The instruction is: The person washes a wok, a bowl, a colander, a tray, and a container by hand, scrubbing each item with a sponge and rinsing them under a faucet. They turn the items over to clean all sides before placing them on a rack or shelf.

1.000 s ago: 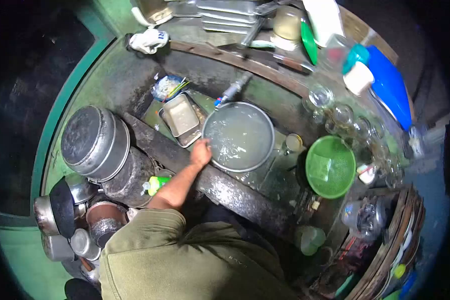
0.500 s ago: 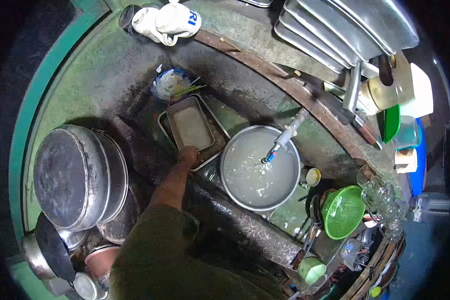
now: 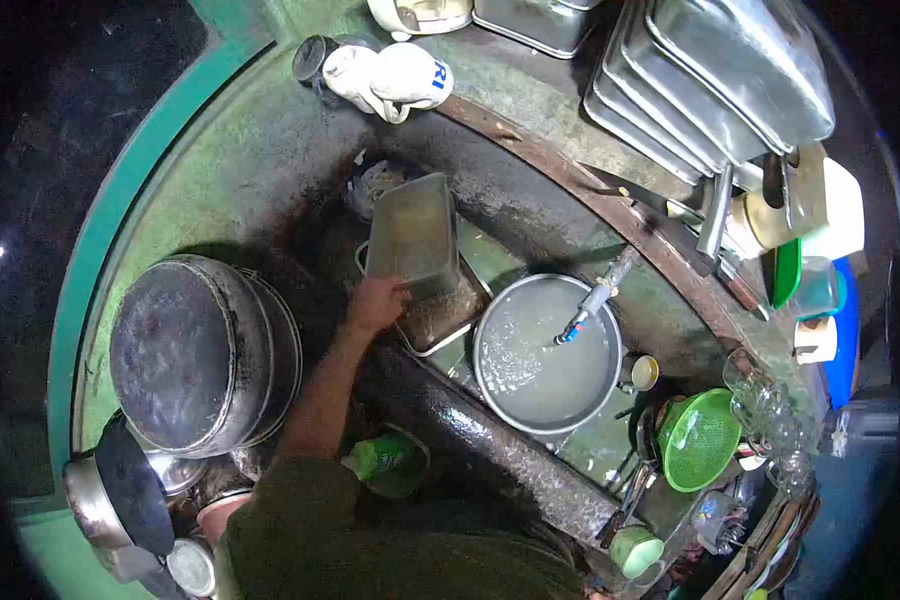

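Observation:
My left hand (image 3: 375, 303) grips the near end of a rectangular metal pan (image 3: 410, 235), its fingers closed over the rim. The pan is held tilted above a larger shallow tray (image 3: 440, 322), which lies on the wet floor of the washing area. Beyond the pan's far left corner, a round basin (image 3: 370, 185) is partly covered and in shadow. Right of the tray stands a big round metal tub (image 3: 545, 375) of cloudy water, under a tap (image 3: 575, 325). My right hand is out of view.
A large blackened pot (image 3: 175, 355) leans at left. A green strainer (image 3: 702, 440), a small cup (image 3: 644, 373) and a green cup (image 3: 635, 552) are at right. Stacked metal trays (image 3: 715, 80) and white jugs (image 3: 405, 75) line the ledge. A green packet (image 3: 375, 455) lies below.
My left hand has lifted the pan out of the larger tray and tilted it, shifting it away from me. The whole view has shifted, and the green packet now shows beside my arm.

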Available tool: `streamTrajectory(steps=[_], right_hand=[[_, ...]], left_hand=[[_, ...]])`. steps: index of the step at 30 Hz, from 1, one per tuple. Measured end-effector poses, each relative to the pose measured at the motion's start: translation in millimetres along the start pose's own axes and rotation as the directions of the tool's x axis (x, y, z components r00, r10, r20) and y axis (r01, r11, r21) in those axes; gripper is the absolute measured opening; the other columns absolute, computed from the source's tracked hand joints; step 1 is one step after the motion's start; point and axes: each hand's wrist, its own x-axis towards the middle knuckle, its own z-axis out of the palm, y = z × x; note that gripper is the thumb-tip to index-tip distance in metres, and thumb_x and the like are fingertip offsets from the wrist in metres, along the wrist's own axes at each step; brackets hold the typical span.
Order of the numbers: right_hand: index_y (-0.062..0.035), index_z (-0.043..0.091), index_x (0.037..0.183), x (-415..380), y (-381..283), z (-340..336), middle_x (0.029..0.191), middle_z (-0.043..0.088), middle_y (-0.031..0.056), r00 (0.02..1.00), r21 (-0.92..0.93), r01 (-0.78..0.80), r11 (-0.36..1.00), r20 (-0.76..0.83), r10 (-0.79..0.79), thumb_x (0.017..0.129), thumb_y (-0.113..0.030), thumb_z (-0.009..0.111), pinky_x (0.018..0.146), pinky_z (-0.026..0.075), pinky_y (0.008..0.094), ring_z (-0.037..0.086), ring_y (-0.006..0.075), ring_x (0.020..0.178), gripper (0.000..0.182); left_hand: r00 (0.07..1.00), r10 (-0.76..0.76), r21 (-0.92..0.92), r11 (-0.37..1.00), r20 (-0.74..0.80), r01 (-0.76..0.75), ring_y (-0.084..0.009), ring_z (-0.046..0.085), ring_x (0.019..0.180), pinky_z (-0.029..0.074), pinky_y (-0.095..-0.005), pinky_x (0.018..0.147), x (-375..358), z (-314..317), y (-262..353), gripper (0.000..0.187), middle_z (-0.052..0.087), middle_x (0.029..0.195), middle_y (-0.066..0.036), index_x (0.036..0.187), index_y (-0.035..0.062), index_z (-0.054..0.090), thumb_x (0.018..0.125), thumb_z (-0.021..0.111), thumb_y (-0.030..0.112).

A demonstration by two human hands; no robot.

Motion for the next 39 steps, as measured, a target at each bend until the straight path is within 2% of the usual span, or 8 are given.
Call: streamTrajectory(steps=[14,15,17,19,21,29,35,39], right_hand=[[-0.0024,0.066,0.108,-66.7,130.5,74.5,0.106,0.069,0.0125,0.998,-0.210,0.065,0.976,0.038,-0.059,0.085,-0.033,0.067,0.088,0.047,0.0391,0.063,0.0276,0.103,0.038],[-0.0024,0.067,0.106,-65.3,153.0,85.4,0.102,0.071,0.0091,0.968,-0.473,0.236,0.849,0.034,-0.250,0.083,-0.028,0.069,0.085,0.048,0.0385,0.064,0.0261,0.098,0.035],[-0.0044,0.069,0.102,-71.9,145.0,95.7,0.095,0.069,0.0030,0.997,0.649,-0.034,0.760,-0.026,0.067,0.080,-0.020,0.073,0.079,0.048,0.0365,0.062,0.0226,0.086,0.027],[-0.0099,0.070,0.071,-66.1,139.6,100.5,0.055,0.056,-0.0007,0.967,0.614,0.111,0.781,-0.249,0.058,0.077,-0.023,0.080,0.035,0.026,0.0331,0.041,0.0121,0.039,0.017],[-0.0094,0.071,0.073,-72.3,121.2,80.0,0.052,0.054,-0.0018,0.934,0.698,-0.321,0.640,0.119,0.338,0.077,-0.023,0.080,0.036,0.028,0.0334,0.041,0.0115,0.040,0.017],[0.0029,0.069,0.095,-115.3,-48.8,-6.6,0.080,0.067,0.0106,0.972,0.063,-0.161,0.985,0.184,0.147,0.084,-0.041,0.070,0.063,0.045,0.0372,0.058,0.0196,0.071,0.045],[0.0008,0.067,0.106,-46.7,-219.9,-9.3,0.099,0.070,0.0200,0.713,0.142,0.701,0.699,-0.154,-0.684,0.086,-0.051,0.062,0.083,0.049,0.0420,0.067,0.0336,0.092,0.055],[0.0116,0.058,0.115,0.6,-348.9,28.5,0.098,0.069,0.0186,0.949,0.120,0.310,0.943,0.021,-0.314,0.086,-0.047,0.065,0.085,0.048,0.0373,0.065,0.0298,0.091,0.066]], left_hand=[[0.967,-0.178,-0.964,-0.227,0.180,0.138,-0.0315,0.062,0.102,0.050,-0.0533,0.082,8.2,-34.4,-44.4,0.048,0.061,0.120,-0.009,0.123,0.0081,0.053,0.085,0.069,0.032],[0.967,-0.144,-0.969,-0.165,0.209,0.185,-0.0313,0.062,0.103,0.050,-0.0511,0.084,-9.3,-35.9,-36.3,0.049,0.061,0.122,-0.009,0.122,0.0074,0.053,0.083,0.070,0.033],[0.965,-0.103,-0.968,-0.094,0.241,0.232,-0.0312,0.062,0.104,0.050,-0.0489,0.086,-39.3,-33.7,-15.3,0.051,0.060,0.123,-0.010,0.121,0.0068,0.053,0.082,0.072,0.034],[0.948,-0.104,-0.950,0.055,0.301,0.308,-0.0203,0.061,0.077,0.051,-0.0317,0.063,-71.4,-20.9,16.0,0.036,0.062,0.088,-0.004,0.103,0.0057,0.056,0.077,0.072,0.024],[0.825,-0.034,-0.819,0.107,0.564,0.564,-0.0144,0.054,0.066,0.043,-0.0284,0.053,-102.7,-12.9,28.5,0.027,0.053,0.073,0.002,0.094,0.0083,0.057,0.075,0.072,0.021],[0.802,0.085,-0.563,0.755,0.592,0.336,-0.0203,0.065,0.086,0.051,-0.0351,0.077,-152.6,110.6,173.0,0.033,0.069,0.095,-0.006,0.105,0.0036,0.065,0.084,0.070,0.029],[0.835,-0.089,0.202,0.979,0.544,-0.027,-0.0340,0.066,0.087,0.052,-0.0440,0.079,-162.2,181.0,247.2,0.032,0.069,0.091,-0.017,0.107,0.0111,0.066,0.086,0.062,0.035],[0.869,-0.007,0.083,0.996,0.495,-0.040,-0.0345,0.066,0.094,0.052,-0.0475,0.080,-179.4,179.9,273.7,0.027,0.068,0.098,-0.017,0.107,0.0137,0.068,0.088,0.056,0.027]])
